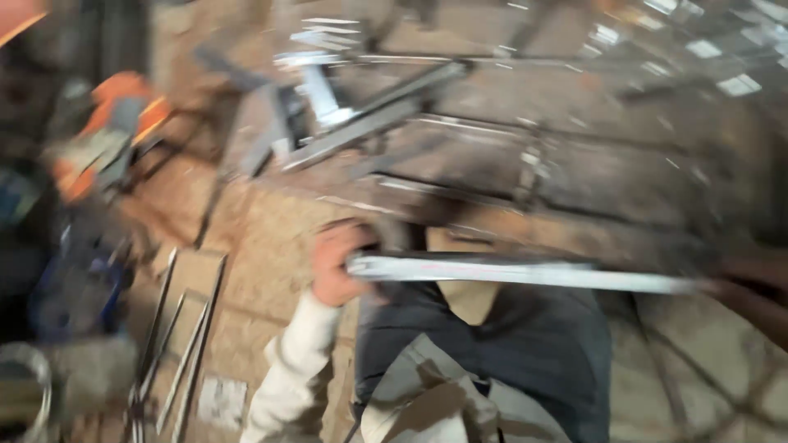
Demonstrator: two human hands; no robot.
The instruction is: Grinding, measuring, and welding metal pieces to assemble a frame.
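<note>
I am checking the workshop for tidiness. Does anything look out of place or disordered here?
Yes. Behind the metal strip in the left hand, loose metal bars lie crossed at odd angles. The picture is blurred.

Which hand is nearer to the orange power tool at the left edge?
The left hand, gripping the long pale metal strip's near end, is closer to the orange power tool. The right hand holds the far end.

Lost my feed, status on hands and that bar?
Left hand gripping pale metal bar at one end. Right hand at far end, grip blurred. Nothing blocking.
</note>
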